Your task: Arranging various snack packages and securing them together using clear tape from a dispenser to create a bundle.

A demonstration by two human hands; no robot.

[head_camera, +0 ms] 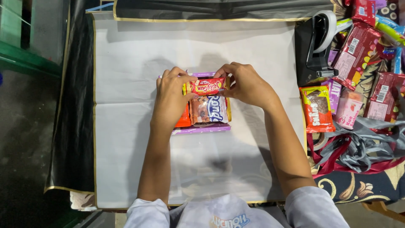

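Both sets of fingertips are pinched closed on one small red snack packet (206, 85), the left hand (171, 99) gripping its left end and the right hand (246, 84) its right end. The packet lies flat across the far edge of a little stack of wrapped snacks at the middle of the white paper sheet (126, 139).

Under it sits a white-and-blue biscuit packet (209, 109), with an orange packet (184, 120) just beside it under the left palm, and a flat purple packet (202, 128) at the bottom showing along the near edge and again at the far edge. That makes four packets that can be counted in the stack; anything hidden beneath cannot be told.

To place the red packet well, the person would likely do best to keep both ends level and square to the packets below, and press it down evenly so that the pile does not slide.

Beyond the right edge of the sheet stands one black tape dispenser (314, 48). Near it lies a loose heap of more snack packets, among them a red-and-yellow one (317, 109) touching the sheet's right edge. A tangle of grey and red ribbon (358, 147) lies toward the near right corner.
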